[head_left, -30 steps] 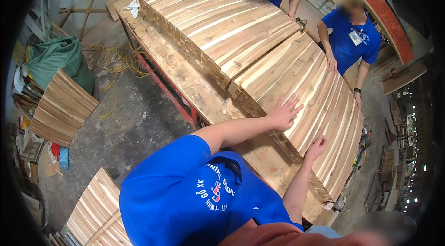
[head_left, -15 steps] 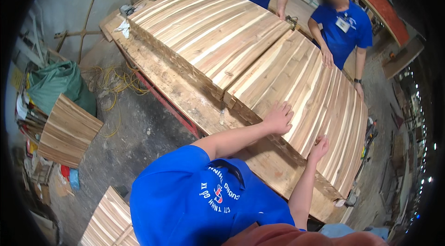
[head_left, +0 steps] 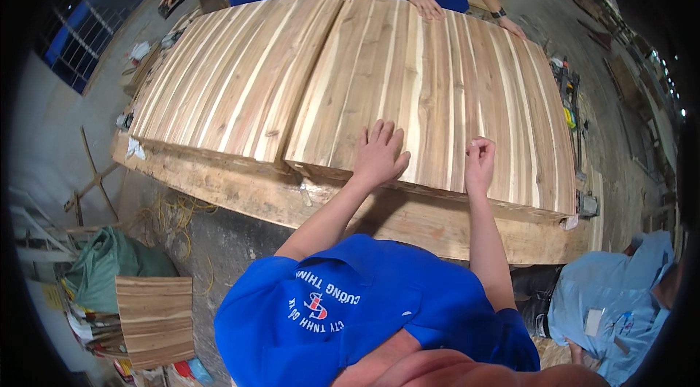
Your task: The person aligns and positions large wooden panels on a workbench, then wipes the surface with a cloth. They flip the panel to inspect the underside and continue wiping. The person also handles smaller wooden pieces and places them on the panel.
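Two stacks of striped wooden panels lie side by side on a wooden workbench [head_left: 240,184], a narrow gap between them. My left hand [head_left: 380,154] rests flat near the front edge of the right panel stack [head_left: 437,88], fingers spread and holding nothing. To its right, my right hand [head_left: 479,163] is held over the same panel with its fingers curled in. Whatever those fingers may pinch is too small or hidden to make out. The left panel stack [head_left: 226,81] is out of touch with both my hands.
Across the bench stand two people in blue shirts; one has a hand [head_left: 426,5] on the right stack, the other grips a dark tool [head_left: 172,4]. A person in light blue [head_left: 612,307] is at lower right. A green sack [head_left: 117,267] and loose panel [head_left: 154,321] stand at left.
My view has swung round, so the stacks appear more level and the person in light blue has come into view. My hands keep nearly the same places and poses over the right stack.
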A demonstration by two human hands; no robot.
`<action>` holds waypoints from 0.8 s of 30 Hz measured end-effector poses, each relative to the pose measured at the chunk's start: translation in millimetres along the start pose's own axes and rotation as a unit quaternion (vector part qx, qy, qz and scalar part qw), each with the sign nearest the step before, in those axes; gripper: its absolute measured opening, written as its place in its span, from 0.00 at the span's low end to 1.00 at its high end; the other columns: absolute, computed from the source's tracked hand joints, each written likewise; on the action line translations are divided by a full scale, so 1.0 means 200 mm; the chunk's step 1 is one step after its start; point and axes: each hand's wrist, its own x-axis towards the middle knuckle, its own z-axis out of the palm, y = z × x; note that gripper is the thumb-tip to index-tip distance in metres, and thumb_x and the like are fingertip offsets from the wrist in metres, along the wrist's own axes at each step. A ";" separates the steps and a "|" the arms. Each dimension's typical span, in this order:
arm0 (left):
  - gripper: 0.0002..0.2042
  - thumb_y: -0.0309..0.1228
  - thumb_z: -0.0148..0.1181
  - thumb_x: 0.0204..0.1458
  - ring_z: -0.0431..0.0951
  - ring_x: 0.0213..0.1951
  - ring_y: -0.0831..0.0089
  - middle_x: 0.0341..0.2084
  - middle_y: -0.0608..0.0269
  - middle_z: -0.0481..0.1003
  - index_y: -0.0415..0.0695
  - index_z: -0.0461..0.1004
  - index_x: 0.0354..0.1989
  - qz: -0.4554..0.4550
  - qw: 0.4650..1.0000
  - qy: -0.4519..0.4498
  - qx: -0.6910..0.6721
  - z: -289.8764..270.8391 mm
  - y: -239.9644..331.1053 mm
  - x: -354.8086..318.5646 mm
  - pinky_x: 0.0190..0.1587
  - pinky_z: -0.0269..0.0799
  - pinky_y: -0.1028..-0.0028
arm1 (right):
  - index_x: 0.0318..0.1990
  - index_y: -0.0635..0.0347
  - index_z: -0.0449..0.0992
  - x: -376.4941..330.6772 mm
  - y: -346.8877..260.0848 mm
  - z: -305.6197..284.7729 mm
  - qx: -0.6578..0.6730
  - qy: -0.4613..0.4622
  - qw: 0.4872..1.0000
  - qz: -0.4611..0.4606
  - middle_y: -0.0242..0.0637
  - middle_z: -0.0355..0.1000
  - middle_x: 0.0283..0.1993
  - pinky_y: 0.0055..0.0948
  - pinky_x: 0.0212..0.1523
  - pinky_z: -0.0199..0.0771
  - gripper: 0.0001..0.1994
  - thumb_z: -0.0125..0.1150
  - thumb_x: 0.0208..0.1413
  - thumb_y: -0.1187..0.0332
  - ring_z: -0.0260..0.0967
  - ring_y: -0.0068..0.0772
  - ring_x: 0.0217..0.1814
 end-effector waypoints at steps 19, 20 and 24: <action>0.31 0.56 0.40 0.56 0.43 0.68 0.54 0.66 0.55 0.49 0.55 0.54 0.66 -0.023 0.996 -0.035 0.084 0.05 -0.03 0.19 0.65 0.34 0.45 | 0.54 0.63 0.68 0.01 -0.03 -0.02 0.032 -0.072 0.996 0.048 0.38 0.71 0.48 0.21 0.46 0.67 0.15 0.51 0.60 0.72 0.64 0.19 0.42; 0.31 0.56 0.40 0.56 0.42 0.68 0.54 0.66 0.54 0.49 0.55 0.54 0.65 -0.019 0.996 -0.037 0.081 0.06 -0.04 0.19 0.65 0.33 0.45 | 0.54 0.63 0.68 0.00 -0.03 -0.03 0.036 -0.067 0.995 0.057 0.38 0.71 0.48 0.20 0.45 0.67 0.15 0.51 0.59 0.72 0.64 0.19 0.42; 0.31 0.56 0.40 0.56 0.42 0.68 0.54 0.66 0.54 0.50 0.54 0.55 0.65 -0.014 0.996 -0.036 0.079 0.06 -0.04 0.20 0.65 0.34 0.44 | 0.54 0.63 0.68 0.00 -0.04 -0.02 0.065 -0.048 0.995 0.062 0.35 0.71 0.44 0.19 0.43 0.68 0.17 0.55 0.58 0.72 0.64 0.17 0.39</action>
